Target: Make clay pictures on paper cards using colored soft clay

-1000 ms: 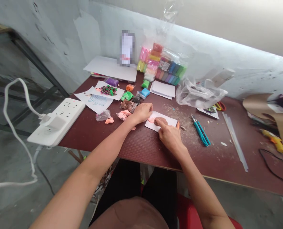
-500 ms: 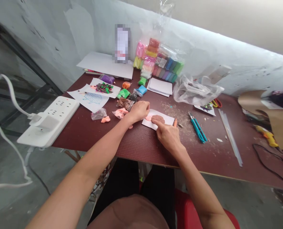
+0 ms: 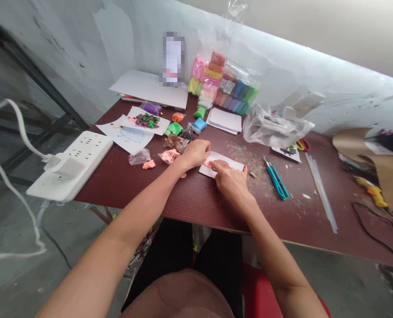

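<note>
I'm pressing my right hand (image 3: 231, 183) down, fingers extended and not clenched, its index fingertip on a flattened piece of brown clay (image 3: 224, 164). The clay is lying on a white card (image 3: 234, 165) on the maroon table (image 3: 126, 183), with pink clay (image 3: 206, 164) touching it at the left. My left hand (image 3: 195, 154) is curled just left of the card; I cannot tell whether it's grasping anything. A teal-handled tool (image 3: 276, 182) is lying to the right.

My left forearm (image 3: 117, 247) and right forearm (image 3: 276, 251) reach bare across the front edge of the worktop (image 3: 123, 185). On it, my left hand (image 3: 194, 154) sits curled, knuckles up, with my right hand (image 3: 231, 183) just beside, its fingers (image 3: 216, 165) angled down, forefinger extended.
</note>
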### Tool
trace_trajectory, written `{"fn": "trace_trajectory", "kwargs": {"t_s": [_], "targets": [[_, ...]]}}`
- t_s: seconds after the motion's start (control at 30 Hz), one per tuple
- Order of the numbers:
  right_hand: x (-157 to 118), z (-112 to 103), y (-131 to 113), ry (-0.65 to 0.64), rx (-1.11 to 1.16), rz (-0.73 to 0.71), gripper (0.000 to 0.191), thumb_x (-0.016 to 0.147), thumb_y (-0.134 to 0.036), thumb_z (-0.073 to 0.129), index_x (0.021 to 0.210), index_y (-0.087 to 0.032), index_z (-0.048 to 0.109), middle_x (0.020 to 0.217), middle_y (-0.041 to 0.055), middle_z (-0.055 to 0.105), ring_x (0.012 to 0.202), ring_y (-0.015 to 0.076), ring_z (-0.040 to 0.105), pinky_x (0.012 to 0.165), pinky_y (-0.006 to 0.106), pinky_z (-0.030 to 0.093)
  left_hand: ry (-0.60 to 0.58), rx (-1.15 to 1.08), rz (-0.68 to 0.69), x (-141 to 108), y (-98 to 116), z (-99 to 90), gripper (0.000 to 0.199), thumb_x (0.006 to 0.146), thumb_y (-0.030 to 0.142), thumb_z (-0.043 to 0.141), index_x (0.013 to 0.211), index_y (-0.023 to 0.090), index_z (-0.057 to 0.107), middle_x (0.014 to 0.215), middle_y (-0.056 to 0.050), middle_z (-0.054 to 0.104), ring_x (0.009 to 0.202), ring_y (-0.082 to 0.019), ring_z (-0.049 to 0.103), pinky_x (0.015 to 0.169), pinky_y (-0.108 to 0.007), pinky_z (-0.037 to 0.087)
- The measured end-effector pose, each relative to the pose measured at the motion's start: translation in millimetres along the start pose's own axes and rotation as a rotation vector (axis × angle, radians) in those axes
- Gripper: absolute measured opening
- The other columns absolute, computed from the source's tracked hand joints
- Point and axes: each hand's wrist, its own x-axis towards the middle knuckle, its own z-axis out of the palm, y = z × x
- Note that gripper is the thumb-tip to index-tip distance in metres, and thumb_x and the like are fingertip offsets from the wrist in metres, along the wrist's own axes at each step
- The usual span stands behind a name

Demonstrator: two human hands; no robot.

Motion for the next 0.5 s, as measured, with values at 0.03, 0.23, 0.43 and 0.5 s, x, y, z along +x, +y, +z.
{"fn": "trace_trajectory", "kwargs": {"t_s": [0.03,0.23,0.43,0.5], "targets": [[-0.5,-0.3,0.0,0.001,0.007,0.006,0.06,0.102,-0.016,0.037,0.153,-0.037,0.059,0.152,0.0103,0.066,0.107,0.0336,0.076,0.112,0.072,0.04,0.0,0.001,0.002,0.1,-0.1,-0.1,0.023,0.091,0.013,0.057,0.102,0.016,0.077,0.107,-0.011,0.08,0.1,-0.024,0.072,0.084,-0.03,0.051],[-3.3,-0.5,0.0,0.003,0.019,0.041,0.063,0.101,-0.016,0.038,0.157,-0.037,0.055,0.15,0.0114,0.067,0.11,0.0346,0.076,0.117,0.079,0.027,-0.004,0.007,-0.002,0.1,-0.1,-0.2,0.022,0.092,0.014,0.058,0.102,0.016,0.077,0.107,-0.011,0.08,0.1,-0.024,0.072,0.084,-0.031,0.051],[-6.6,-1.2,-2.4,-0.006,-0.004,0.014,0.064,0.102,-0.017,0.036,0.16,-0.039,0.051,0.145,0.011,0.07,0.109,0.0321,0.076,0.116,0.071,0.035,-0.008,-0.013,0.009,-0.2,-1.3,-1.0,0.022,0.091,0.014,0.058,0.101,0.016,0.077,0.106,-0.011,0.081,0.099,-0.024,0.072,0.085,-0.031,0.051],[-8.1,-0.1,-3.9,-0.036,-0.027,-0.014,0.065,0.103,-0.016,0.036,0.162,-0.039,0.049,0.133,0.012,0.076,0.106,0.0316,0.076,0.111,0.065,0.041,-0.007,-0.016,0.01,0.1,-2.0,-0.9,0.022,0.091,0.014,0.058,0.101,0.016,0.077,0.106,-0.011,0.081,0.099,-0.023,0.072,0.084,-0.03,0.051]]}}
